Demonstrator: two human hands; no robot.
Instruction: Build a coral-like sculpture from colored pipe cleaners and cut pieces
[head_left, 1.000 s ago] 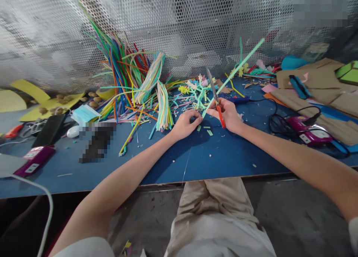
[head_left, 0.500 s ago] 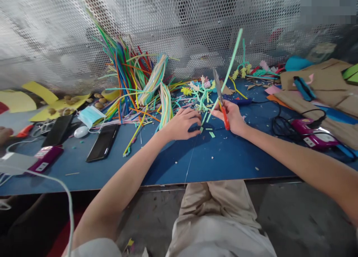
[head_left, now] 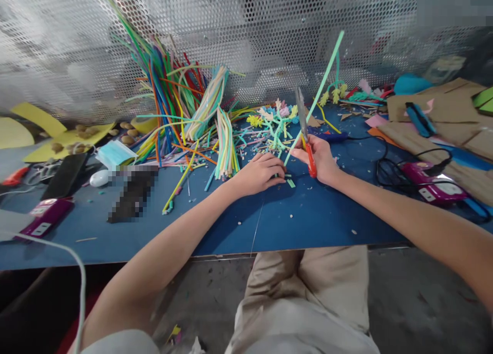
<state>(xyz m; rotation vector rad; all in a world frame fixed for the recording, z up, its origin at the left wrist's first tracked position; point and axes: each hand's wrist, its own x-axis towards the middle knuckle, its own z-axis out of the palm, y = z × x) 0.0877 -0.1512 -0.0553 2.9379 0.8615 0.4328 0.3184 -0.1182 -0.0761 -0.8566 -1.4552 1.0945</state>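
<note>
My right hand (head_left: 321,159) grips red-handled scissors (head_left: 306,133) with the blades pointing up and away, and also a long mint-green pipe cleaner (head_left: 319,92) that rises steeply to the upper right. My left hand (head_left: 262,172) rests on the blue table (head_left: 231,225) just left of it, fingers curled down over small green cut pieces (head_left: 290,183). Whether the fingers pinch a piece is hidden.
A heap of coloured pipe cleaners (head_left: 185,112) leans on the perforated metal wall behind. A pastel branched pipe-cleaner figure (head_left: 275,120) lies beyond my hands. Purple glue guns (head_left: 429,182) (head_left: 42,216) lie at each side, phones and a mask (head_left: 115,153) at left, cardboard (head_left: 435,117) at right.
The green pipe cleaner in my right hand has swung from a low slant to a steep upright angle. My left hand has slid slightly right onto the cut pieces.
</note>
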